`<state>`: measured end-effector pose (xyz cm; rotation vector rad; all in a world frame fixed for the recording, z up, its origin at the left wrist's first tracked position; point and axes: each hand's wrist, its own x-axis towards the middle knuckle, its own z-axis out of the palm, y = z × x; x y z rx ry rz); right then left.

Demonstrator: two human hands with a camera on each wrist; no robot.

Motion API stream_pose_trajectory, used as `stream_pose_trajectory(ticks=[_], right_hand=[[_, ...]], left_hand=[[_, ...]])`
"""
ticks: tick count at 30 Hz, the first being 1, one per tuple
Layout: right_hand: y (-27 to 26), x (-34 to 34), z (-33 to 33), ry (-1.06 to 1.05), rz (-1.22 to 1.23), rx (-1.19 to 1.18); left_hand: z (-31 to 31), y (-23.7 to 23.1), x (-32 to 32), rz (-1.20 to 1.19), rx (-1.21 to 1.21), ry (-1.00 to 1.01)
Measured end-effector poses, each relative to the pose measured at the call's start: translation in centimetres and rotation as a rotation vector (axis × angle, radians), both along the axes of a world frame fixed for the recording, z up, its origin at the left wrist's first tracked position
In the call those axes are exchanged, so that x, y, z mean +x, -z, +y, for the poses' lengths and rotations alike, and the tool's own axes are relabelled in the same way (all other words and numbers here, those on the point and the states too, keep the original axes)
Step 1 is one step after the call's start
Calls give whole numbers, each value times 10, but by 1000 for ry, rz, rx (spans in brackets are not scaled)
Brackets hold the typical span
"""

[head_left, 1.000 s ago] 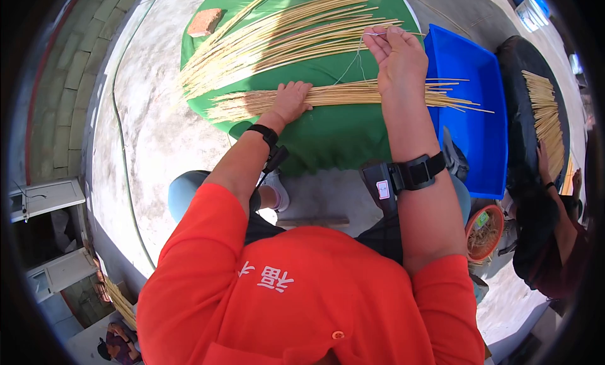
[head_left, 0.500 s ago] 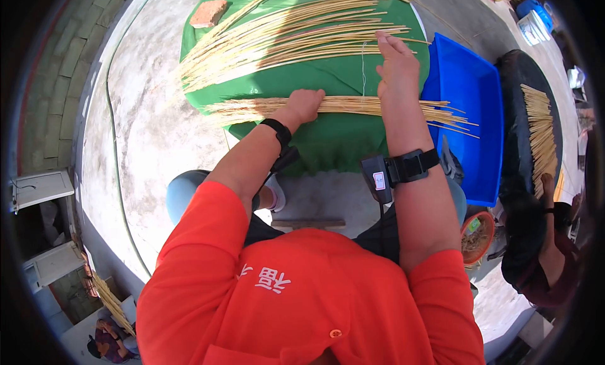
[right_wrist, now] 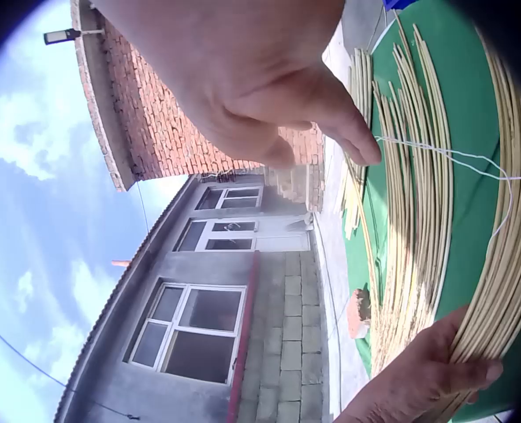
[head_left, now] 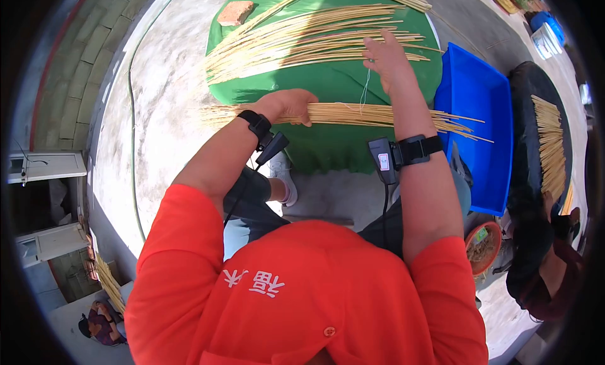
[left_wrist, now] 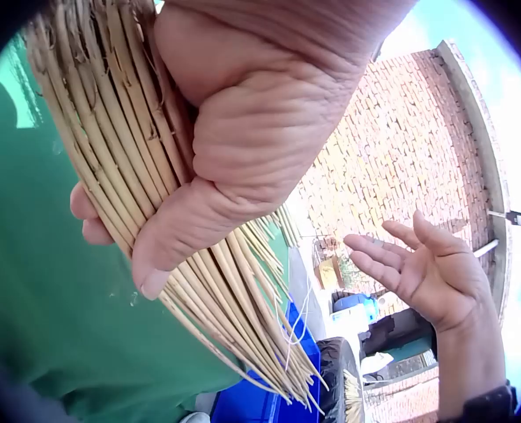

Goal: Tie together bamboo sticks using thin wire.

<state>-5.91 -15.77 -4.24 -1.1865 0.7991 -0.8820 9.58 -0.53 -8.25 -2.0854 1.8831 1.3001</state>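
Observation:
My left hand [head_left: 291, 105] grips a bundle of long, thin straw-coloured stalks [head_left: 353, 114] near its left part. In the left wrist view its thumb [left_wrist: 168, 256] lies across the stalks [left_wrist: 111, 115], with fingertips showing on the far side. Above the bundle is my right hand [head_left: 391, 59], its fingers mostly straight and spread. A thin white string [head_left: 365, 88] hangs from those fingers down to the bundle. The right wrist view shows the string [right_wrist: 454, 152] as two strands running from the fingertips to the stalks. Beneath everything lies a green cloth [head_left: 315, 144].
More stalks [head_left: 302, 37] spread across the far side of the cloth, beside a brick [head_left: 236, 13]. A blue tub [head_left: 479, 132] stands right of the table, under the bundle's ends. An orange basket [head_left: 484, 255] sits lower right. Another person [head_left: 545, 264] works at the far right.
My left hand has gone from lying flat on the bundle to gripping it. My right hand has gone from pinching the string to spread fingers. The camera view has shifted slightly.

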Motion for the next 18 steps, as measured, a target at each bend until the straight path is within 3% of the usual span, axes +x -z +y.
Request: stream_pose_trajectory(ticks=[2,3,5,6,8,9,11,12,13,15,17,18], right_hand=[[26,5,3,30,416,-633],[13,3,8,24,410,-653],[-16,-22,27,-349,491,-622],[-24,-29,35,-340,496,-633],[-39,-39,49,-703,637,-38],[-39,-43,55,-692,649,-52],[-15,-46,61,-567,633,-148],[20,-42,56,-340,515,-256],[10,-37,58,-332,525,-265],[-6,-27,60,44,-284,99],[-10,-34,39,168,-320,169],[-13,-33,35,257,-369,252]], left_hand=[[11,-24,-1,226,154,-319],[16,-28,5,227,135,-328],[21,-25,16,495,125,-528],[22,-25,21,499,114,-518],[19,-25,26,765,53,-647],[14,-27,23,777,39,-635],[1,-32,16,900,-74,-549],[-5,-37,7,911,-84,-536],[-11,-42,-7,917,-132,-492],[-22,-42,-49,929,-179,-438],[-33,-34,-103,32,-676,-266],[-33,-37,-111,32,-676,-266]])
